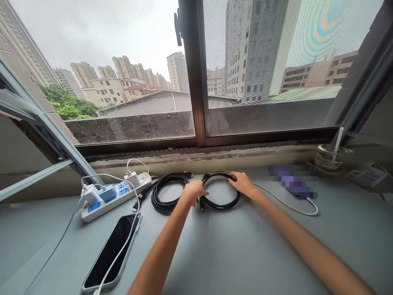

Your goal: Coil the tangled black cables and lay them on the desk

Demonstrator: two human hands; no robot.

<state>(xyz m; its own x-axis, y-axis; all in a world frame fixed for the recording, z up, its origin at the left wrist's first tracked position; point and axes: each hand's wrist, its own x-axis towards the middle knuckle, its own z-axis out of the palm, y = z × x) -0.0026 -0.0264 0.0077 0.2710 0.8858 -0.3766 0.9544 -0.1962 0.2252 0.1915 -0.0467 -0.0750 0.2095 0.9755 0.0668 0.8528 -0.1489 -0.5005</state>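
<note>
At nine o'clock on the sill (215, 254) lies a power strip (115, 196) with white plugs in it. Just below it, at seven o'clock, a phone (112, 252) rests face up with a white lead (121, 246) trailing across its screen. Toward the centre lies a coil (168, 190) of black cable, touched by no hand.

Just right of it, at the centre, lies a second black loop (219, 192), flat on the sill below the window frame. The left hand (194, 191) rests on the loop's nine o'clock edge, fingers curled down over the cable; whether they close right around it cannot be told. The right hand (244, 183) grips the loop's one o'clock edge, fingers wrapped narrow on it.

The loop looks light and supple, with some spring, so it would likely uncoil if let go on one side. Its jacket seems smooth and a little slippery. Opposite edges, as the hands sit now, look like the best hold; the plug ends would swing loose.

At three o'clock a thin white wire (285, 205) runs to a blurred purple object (291, 182), and a glass jar (330, 157) stands at two o'clock.
</note>
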